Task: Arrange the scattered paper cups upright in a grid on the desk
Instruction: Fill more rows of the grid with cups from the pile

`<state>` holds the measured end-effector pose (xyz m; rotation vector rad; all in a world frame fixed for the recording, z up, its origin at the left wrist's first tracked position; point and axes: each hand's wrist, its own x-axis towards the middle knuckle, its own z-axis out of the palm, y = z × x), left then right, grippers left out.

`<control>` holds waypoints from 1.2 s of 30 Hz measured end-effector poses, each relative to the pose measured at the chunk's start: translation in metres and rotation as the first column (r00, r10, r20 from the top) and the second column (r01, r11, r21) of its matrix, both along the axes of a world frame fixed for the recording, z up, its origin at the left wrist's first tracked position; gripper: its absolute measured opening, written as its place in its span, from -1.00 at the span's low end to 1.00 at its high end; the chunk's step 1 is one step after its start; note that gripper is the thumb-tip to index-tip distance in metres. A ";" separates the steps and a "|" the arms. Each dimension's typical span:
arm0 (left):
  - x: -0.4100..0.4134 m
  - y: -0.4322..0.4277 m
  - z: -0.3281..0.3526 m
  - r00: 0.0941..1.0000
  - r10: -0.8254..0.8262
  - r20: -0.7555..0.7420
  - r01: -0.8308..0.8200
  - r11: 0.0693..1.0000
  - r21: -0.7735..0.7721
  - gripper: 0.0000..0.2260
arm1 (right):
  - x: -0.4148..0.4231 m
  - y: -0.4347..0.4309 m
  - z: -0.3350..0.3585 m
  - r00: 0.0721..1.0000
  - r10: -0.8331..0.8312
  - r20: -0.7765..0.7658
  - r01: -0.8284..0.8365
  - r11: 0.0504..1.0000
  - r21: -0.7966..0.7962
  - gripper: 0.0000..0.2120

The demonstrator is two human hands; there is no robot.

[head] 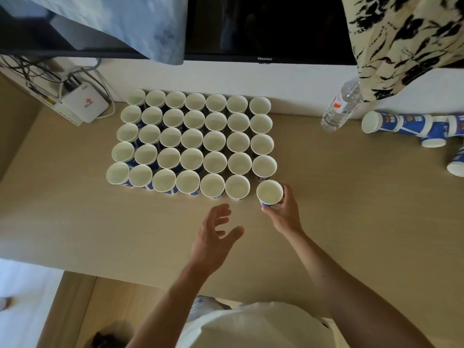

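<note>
Your right grip (pixel 283 212) holds an upright cup (pixel 270 193) | cup stands just right of the grid (pixel 193 139) front row, slightly nearer you | left grip (pixel 213 237) hovers empty, fingers spread

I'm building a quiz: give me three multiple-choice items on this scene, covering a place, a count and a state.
1. Where is the cup the right hand grips? A the grid's near right corner; B far left corner; C inside another cup.
2. How many cups stand in the back row? A five; B seven; C nine.
3. What is the left hand doing? A gripping a cup; B making a fist; C holding nothing, fingers spread.
1 A: it ends the near row. 2 B: seven rims show there. 3 C: its fingers are empty.
</note>
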<state>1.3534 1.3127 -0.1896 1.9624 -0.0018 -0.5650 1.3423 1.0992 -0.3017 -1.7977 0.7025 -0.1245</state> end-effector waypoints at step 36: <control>0.000 0.009 -0.001 0.998 0.039 -0.047 -0.038 0.999 0.020 -0.57 | 0.031 0.004 -0.005 0.984 0.175 -0.031 -0.175 0.985 -0.001 0.01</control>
